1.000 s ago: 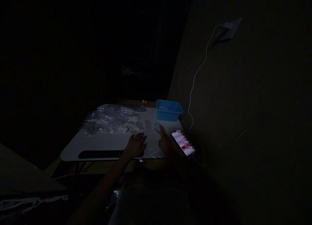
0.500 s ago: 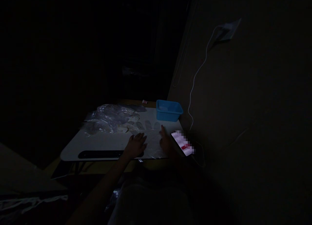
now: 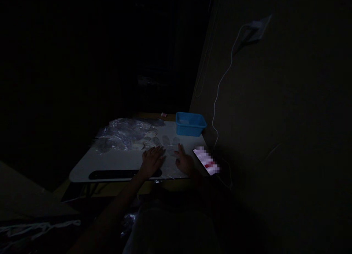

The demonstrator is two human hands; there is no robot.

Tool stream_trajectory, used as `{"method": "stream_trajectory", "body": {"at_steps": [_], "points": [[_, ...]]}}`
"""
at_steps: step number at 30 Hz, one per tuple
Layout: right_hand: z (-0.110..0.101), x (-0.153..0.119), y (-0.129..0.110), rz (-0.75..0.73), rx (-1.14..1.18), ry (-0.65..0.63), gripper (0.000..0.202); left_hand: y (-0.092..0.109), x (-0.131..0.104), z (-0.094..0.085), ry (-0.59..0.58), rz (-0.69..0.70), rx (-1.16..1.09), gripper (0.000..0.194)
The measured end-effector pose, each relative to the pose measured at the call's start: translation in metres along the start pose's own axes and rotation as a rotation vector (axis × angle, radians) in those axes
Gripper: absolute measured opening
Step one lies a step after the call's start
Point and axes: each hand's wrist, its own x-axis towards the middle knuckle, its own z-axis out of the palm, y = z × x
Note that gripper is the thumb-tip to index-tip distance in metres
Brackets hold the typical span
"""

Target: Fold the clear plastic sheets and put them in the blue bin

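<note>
A thin, clear plastic piece [image 3: 173, 170] lies flat on the white table, with several rounded, finger-like lobes [image 3: 166, 139] at its far end. My left hand [image 3: 151, 162] rests open at its left side, palm down with fingers stretched forward. On its right side is my right hand [image 3: 184, 163], index finger pointing forward near a lobe and another digit reaching left over the plastic. The remaining right fingers are hard to see in the dim light. Neither hand visibly grips anything.
A crumpled heap of clear plastic [image 3: 123, 134] covers the table's far left. A blue basket [image 3: 190, 130] stands at the far right corner. A lit phone [image 3: 206, 161] lies at the right edge. A white cable [image 3: 218, 89] hangs along the wall, and a dark slot [image 3: 112, 174] runs along the front.
My right hand has shifted slightly left, its index finger moving inward over the plastic. My left hand has moved slightly left and forward, fingers still spread flat.
</note>
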Motion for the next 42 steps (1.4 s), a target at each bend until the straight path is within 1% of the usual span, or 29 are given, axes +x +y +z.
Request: {"method": "stream_trajectory", "body": {"at_steps": [1, 3, 6, 8, 10, 12, 17, 19, 21, 27, 31, 35, 42], "points": [[0.0, -0.001, 0.0, -0.008, -0.003, 0.011, 0.079, 0.003, 0.002, -0.001, -0.011, 0.001, 0.003, 0.043], [0.0, -0.002, -0.001, -0.011, -0.013, 0.018, 0.077, 0.01, 0.009, 0.0, -0.061, 0.065, -0.002, 0.042], [-0.001, -0.003, -0.001, -0.002, -0.014, 0.032, 0.076, 0.021, 0.019, 0.01, -0.156, 0.198, -0.017, 0.043], [-0.002, -0.003, 0.0, -0.009, 0.026, 0.052, 0.079, 0.026, 0.023, 0.019, -0.188, 0.216, 0.007, 0.045], [-0.002, -0.003, 0.002, 0.003, 0.095, 0.072, 0.083, 0.028, 0.023, 0.024, -0.183, 0.209, 0.036, 0.045], [-0.001, -0.003, 0.005, 0.031, 0.152, 0.088, 0.084, 0.028, 0.022, 0.026, -0.168, 0.206, 0.052, 0.046], [0.003, -0.007, 0.011, 0.002, 0.164, 0.166, 0.072, 0.028, 0.021, 0.023, -0.163, 0.199, 0.079, 0.047], [0.003, -0.012, 0.013, 0.012, 0.149, 0.205, 0.068, 0.029, 0.021, 0.024, -0.161, 0.187, 0.088, 0.046], [0.002, -0.019, 0.014, 0.021, 0.141, 0.218, 0.066, 0.029, 0.022, 0.025, -0.156, 0.178, 0.087, 0.046], [-0.007, -0.044, 0.011, 0.093, 0.202, 0.191, 0.057, 0.03, 0.021, 0.024, -0.152, 0.178, 0.078, 0.046], [-0.01, -0.054, 0.009, 0.119, 0.244, 0.167, 0.054, 0.03, 0.021, 0.022, -0.154, 0.183, 0.079, 0.046], [-0.009, -0.059, 0.011, 0.159, 0.267, 0.124, 0.054, 0.031, 0.021, 0.023, -0.16, 0.173, 0.084, 0.046], [-0.011, -0.061, 0.016, 0.155, 0.316, 0.103, 0.057, 0.029, 0.021, 0.025, -0.145, 0.175, 0.085, 0.045]]}}
